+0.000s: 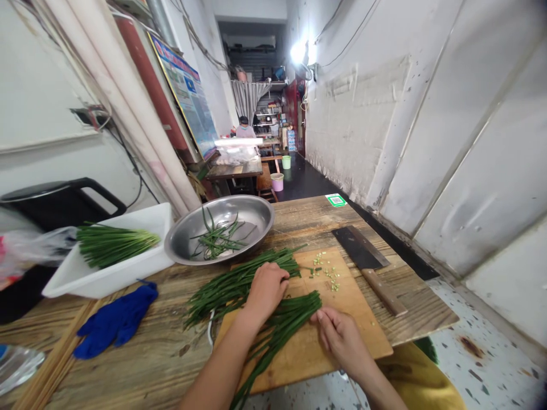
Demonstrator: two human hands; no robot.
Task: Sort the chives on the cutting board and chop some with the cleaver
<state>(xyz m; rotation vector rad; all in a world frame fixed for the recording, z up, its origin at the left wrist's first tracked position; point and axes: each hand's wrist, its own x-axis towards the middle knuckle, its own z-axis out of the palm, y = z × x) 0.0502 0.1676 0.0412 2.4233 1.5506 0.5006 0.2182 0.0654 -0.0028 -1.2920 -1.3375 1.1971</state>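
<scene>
Two bunches of green garlic chives lie across the wooden cutting board (363,327). My left hand (268,287) lies over the far bunch of chives (239,279), its fingers curled round the stalks near their right end. At the near bunch (288,319), my right hand (342,339) pinches thumb and forefinger together at the right-hand ends of the stalks. Small pale cut pieces (331,276) are scattered on the board beyond my hands. A cleaver (363,250) with a wooden handle lies flat on the table at the board's right, touched by neither hand.
Behind the board stands a steel bowl (260,219) holding loose green stalks. A white tray (111,276) with another chive bunch (115,245) is at left, near a blue glove (117,319), wooden sticks (55,356) and a black kettle (60,202). A person (245,130) sits far back.
</scene>
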